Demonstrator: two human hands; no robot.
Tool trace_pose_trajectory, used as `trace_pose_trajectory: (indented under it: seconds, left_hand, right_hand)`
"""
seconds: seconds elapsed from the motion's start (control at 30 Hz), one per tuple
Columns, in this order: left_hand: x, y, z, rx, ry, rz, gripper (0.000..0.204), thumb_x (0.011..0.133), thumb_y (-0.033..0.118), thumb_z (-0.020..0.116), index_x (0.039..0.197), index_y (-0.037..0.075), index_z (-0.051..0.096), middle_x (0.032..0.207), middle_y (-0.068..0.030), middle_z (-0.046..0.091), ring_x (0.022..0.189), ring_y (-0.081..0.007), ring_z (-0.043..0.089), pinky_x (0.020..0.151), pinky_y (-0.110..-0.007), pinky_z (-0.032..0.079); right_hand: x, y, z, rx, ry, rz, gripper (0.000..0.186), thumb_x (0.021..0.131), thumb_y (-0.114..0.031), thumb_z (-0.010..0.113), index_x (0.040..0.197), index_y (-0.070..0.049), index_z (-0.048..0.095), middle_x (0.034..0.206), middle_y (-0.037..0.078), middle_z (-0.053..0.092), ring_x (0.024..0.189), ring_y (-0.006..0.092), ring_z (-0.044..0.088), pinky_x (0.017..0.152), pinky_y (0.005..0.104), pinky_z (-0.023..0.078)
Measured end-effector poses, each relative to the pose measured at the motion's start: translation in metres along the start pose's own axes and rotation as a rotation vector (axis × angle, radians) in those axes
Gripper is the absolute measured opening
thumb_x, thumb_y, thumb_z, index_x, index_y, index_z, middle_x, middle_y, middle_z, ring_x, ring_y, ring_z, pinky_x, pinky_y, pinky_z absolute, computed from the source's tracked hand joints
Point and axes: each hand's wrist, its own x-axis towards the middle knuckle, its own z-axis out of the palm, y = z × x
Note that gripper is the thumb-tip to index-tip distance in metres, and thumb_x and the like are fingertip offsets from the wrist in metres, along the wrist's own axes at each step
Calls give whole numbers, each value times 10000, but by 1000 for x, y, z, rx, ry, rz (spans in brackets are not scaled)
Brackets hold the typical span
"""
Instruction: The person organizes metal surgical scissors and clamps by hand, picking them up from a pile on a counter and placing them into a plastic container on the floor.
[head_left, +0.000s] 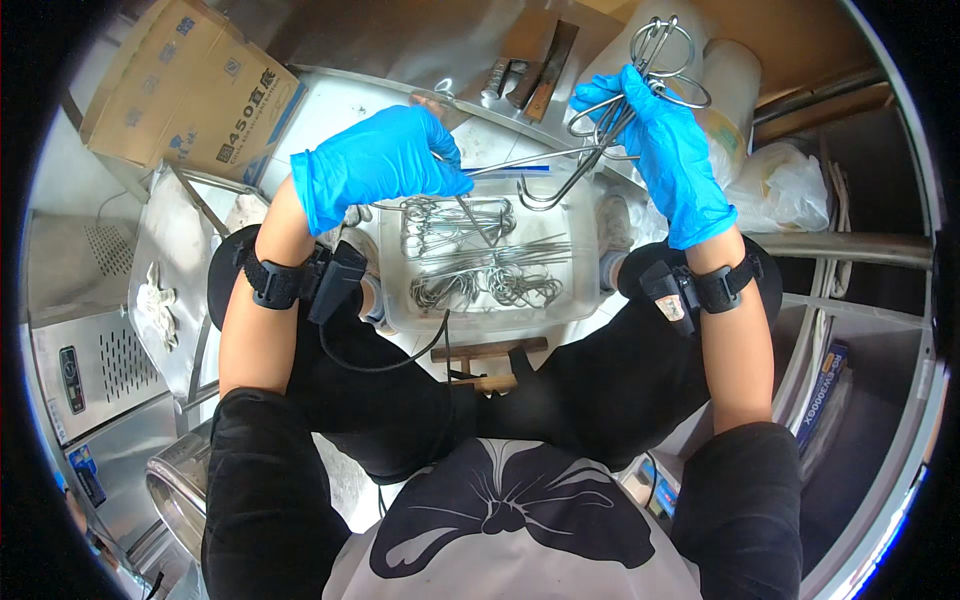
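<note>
My left hand (388, 165), in a blue glove, is closed with its fingertips pinched on thin metal hook rods above the bin. My right hand (668, 150), also gloved in blue, is wrapped round a bunch of metal hooks (660, 48) with round ring ends sticking up above it. Curved hook tips (545, 200) hang from that bunch toward the bin, and one long rod spans between my hands. Below them a clear plastic bin (500, 322) holds several more metal hooks (495, 265), lying in bundles. My left fingers partly hide what they grip.
A cardboard box (190, 95) stands at the far left. A metal cabinet edge (380, 82) runs across the back, with wooden-handled tools (550, 75) by it. Plastic bags (785, 190) and a shelf rail (850, 247) lie to the right. A small wooden stool (490, 350) is between my legs.
</note>
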Motion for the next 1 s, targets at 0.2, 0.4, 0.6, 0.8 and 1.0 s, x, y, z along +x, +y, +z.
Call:
trace_pose_trajectory:
  seconds: [0.2,0.4,0.6,0.8,1.0]
  left_hand:
    - [3,-13,13,121,37,208,299,706,243,684,845,-19,638,682,-126,592,657,-195,581,653,-314,453]
    - [-2,18,7,-224,-211,-33,233,754,112,615,972,36,642,667,-81,587,600,-139,567,582,-280,455]
    - [1,26,10,-349,-170,7,345,788,83,574,1132,103,593,667,-72,601,552,-104,555,524,-256,457]
    - [14,27,25,20,-18,191,231,769,127,559,974,112,663,692,-112,602,593,-191,562,630,-305,466]
    - [23,21,32,214,81,346,202,750,122,568,921,114,675,775,-119,631,689,-263,609,663,-336,486]
  right_hand:
    - [3,7,2,-3,-24,-39,304,907,-246,489,984,43,541,883,157,647,833,216,632,767,301,503]
    - [4,13,5,124,17,24,285,906,-235,494,974,37,541,874,146,649,828,210,632,760,290,495]
    - [2,24,15,-98,-111,-49,249,904,-227,503,997,-6,568,850,100,659,803,142,604,777,268,450]
    - [0,45,32,-103,-349,-50,252,882,-203,544,1039,-8,575,870,77,649,777,134,598,724,267,473]
    - [-3,40,36,-164,-439,22,251,863,-228,574,1023,-36,603,851,23,631,759,84,561,690,232,461]
